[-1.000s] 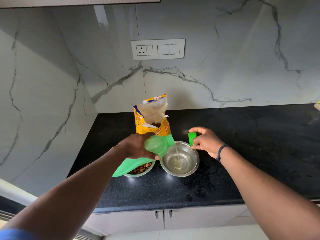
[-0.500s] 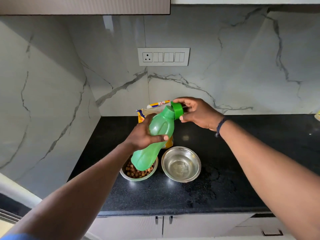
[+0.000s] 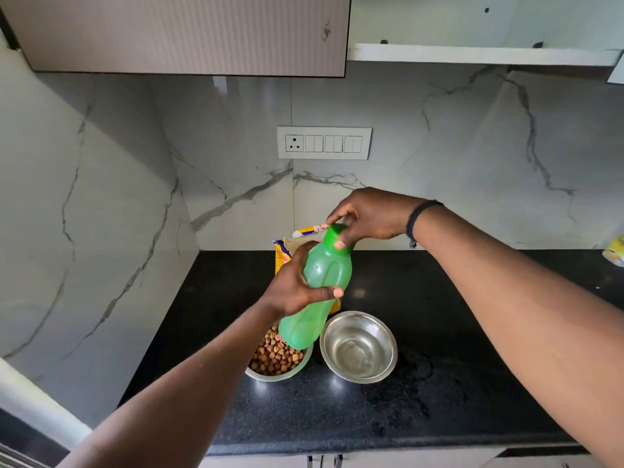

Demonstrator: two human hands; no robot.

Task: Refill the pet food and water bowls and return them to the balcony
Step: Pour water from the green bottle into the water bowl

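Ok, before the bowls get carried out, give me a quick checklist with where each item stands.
1. Cap on the bottle: on the neck, right hand pinching it; fully tight, cannot tell.
2. Bottle held: ok, left hand grips its middle, tilted over the counter.
3. Food bowl filled: ok, kibble visible.
4. Water bowl filled: ok, holds water; level cannot tell.
5. Hands free to lift the bowls: not ok, both busy with the bottle.
6. Food bag closed: not ok, top open behind the bottle.
7. Counter dry: not ok, wet patch right of the water bowl.
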